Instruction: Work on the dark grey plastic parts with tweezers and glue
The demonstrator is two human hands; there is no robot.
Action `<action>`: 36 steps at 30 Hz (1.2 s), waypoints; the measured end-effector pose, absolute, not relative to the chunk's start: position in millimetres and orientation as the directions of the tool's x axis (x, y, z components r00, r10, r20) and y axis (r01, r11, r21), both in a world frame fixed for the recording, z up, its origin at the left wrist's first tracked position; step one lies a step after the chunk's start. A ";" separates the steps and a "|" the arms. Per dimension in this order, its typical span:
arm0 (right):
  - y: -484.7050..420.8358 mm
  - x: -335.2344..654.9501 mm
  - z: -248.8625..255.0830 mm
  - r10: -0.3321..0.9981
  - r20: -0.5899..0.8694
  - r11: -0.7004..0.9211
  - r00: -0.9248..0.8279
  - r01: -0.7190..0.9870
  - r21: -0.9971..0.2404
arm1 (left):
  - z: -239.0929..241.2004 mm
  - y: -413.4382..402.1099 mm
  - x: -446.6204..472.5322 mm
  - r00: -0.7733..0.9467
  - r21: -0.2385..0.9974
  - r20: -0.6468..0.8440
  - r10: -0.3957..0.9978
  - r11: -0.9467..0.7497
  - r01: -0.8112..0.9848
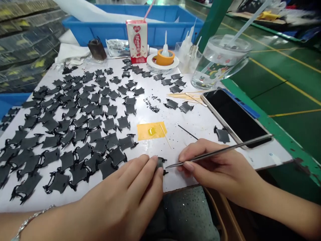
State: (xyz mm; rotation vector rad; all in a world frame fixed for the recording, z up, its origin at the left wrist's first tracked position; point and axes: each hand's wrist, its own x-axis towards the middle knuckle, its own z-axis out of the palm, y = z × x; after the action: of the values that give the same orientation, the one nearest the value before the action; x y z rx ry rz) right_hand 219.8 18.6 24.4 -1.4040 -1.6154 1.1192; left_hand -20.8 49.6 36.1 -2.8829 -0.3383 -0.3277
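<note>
My left hand [125, 194] rests at the table's front edge, its fingers closed over a small black plastic part [161, 164]; only that part's right end shows. In my right hand [215, 167] is a pair of dark metal tweezers [213, 153], gripped near the front, with the tips touching or just beside the part's right end. Ahead of both hands lies a yellow tape piece [142, 132] bearing a clear wet drop [151, 131]. Across its right edge lies a toothpick [165, 135]. A thin black rod [187, 132] lies close to my right fingers.
Many similar black parts [82, 134] cover the table's left side. Tiny black bits [152, 106] lie mid-table. At right are a phone [233, 113] and a glass mug [213, 63]. Behind stand a drink carton [137, 42], orange tape roll [165, 57] and blue bin [107, 31].
</note>
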 end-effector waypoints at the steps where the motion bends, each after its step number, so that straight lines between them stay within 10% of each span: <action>1: 18.9 220.6 24.1 0.987 -0.020 0.046 -0.160 0.399 -0.916 | 34.0 49.4 -21.1 0.949 -0.183 0.243 0.199 -0.952 0.246; 27: 13.9 218.1 17.5 0.995 0.049 0.082 -0.086 0.449 -0.890 | 30.3 46.7 -21.5 0.930 -0.151 0.292 0.223 -0.949 0.275; 36: 21.9 219.0 17.8 0.999 0.006 -0.001 0.049 0.146 -0.989 | 19.4 51.6 -18.4 0.875 0.075 0.344 0.341 -0.939 0.337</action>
State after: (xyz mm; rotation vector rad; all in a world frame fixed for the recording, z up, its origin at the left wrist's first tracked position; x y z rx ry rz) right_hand 219.0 21.9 17.8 -1.3366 -1.2795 1.0976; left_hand -18.4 51.6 19.4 -3.0536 -0.5524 -0.5637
